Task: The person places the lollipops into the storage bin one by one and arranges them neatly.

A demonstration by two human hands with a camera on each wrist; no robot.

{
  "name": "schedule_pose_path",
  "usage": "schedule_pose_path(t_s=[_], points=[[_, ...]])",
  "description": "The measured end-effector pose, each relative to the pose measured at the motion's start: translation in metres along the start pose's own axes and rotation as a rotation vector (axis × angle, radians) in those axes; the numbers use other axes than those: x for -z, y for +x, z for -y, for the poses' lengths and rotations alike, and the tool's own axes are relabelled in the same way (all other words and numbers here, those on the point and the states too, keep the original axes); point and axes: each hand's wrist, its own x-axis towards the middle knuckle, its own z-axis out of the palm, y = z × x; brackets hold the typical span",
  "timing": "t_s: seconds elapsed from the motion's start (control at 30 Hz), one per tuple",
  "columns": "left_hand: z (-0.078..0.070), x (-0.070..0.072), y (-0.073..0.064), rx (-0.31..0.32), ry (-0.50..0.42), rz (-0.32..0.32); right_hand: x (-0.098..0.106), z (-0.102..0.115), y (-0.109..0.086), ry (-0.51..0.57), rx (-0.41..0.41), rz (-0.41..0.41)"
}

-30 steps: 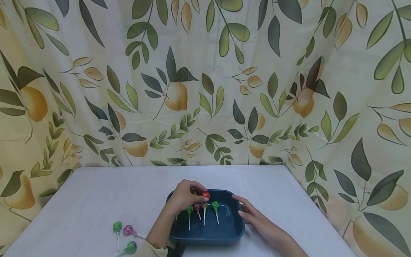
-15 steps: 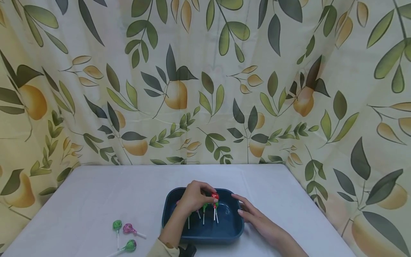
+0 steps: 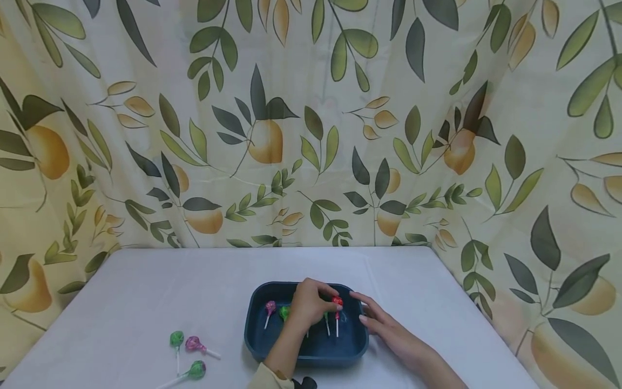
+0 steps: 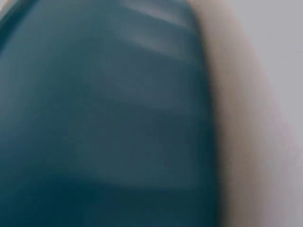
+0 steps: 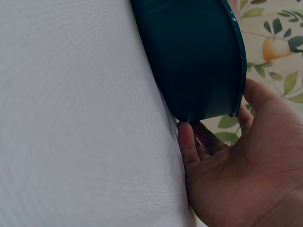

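Note:
In the head view my left hand reaches over a dark blue plastic tray and pinches a red lollipop by its candy end, white stick pointing down. A pink-purple lollipop and a green lollipop lie inside at the left; others are partly hidden behind my left hand and arm. My right hand touches the tray's right end with extended fingers. The right wrist view shows its fingertips at the outer wall. Blurred blue plastic fills much of the left wrist view.
Left of the tray, a green lollipop, a pink lollipop and another green lollipop lie on the white-covered table. Behind the table hangs a curtain printed with leaves and fruit.
My left hand has carried the red lollipop rightward across the tray, uncovering the pink-purple lollipop at its left. My right hand stays at the tray's right end.

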Motion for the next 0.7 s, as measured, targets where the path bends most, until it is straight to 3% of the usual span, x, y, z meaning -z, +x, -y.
schedule_pose_path(t_s=[0.13,0.37,0.7], points=[[-0.006,-0.007,0.003,0.040,0.059,-0.011,0.002,0.001,-0.001,0.007,0.002,-0.010],[-0.006,-0.013,0.003,0.037,0.190,-0.042,0.000,-0.001,0.002,0.000,0.020,0.022],[-0.003,-0.019,0.009,0.042,0.226,0.047,0.002,-0.002,0.003,0.003,0.015,0.022]])
